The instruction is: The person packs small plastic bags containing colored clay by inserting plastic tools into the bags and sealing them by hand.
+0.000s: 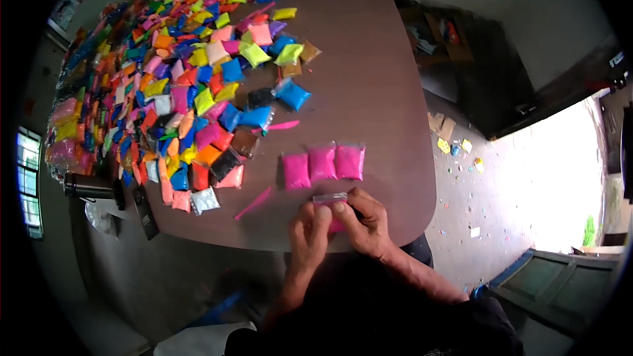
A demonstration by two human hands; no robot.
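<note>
Saw a dark tumbler (92, 186) at the far left, with no readable brand, then a slim dark item (146, 213) at the table (349, 79) edge, bearing a pale mark too small to read. Next noted a heap of colourful packets (178, 59), spread over the table's left side, with no legible label. Right of that, found 1 pink stick (254, 203) nearer the body and 1 pink strip (283, 124) farther off.

Pinched the held packet (330, 198), pink with a clear top, at its left side with the closed thumb and fingers of the left hand (308, 231). Beyond it, saw 3 pink packets (323, 162) in a row. Gripped the held packet's right side with the closed thumb and fingers of the right hand (369, 224), over the table's near edge. Judged the step to be working along the clear top; seemed to call for steady, even pressure from 2 thumbs. Could read no writing there.
</note>
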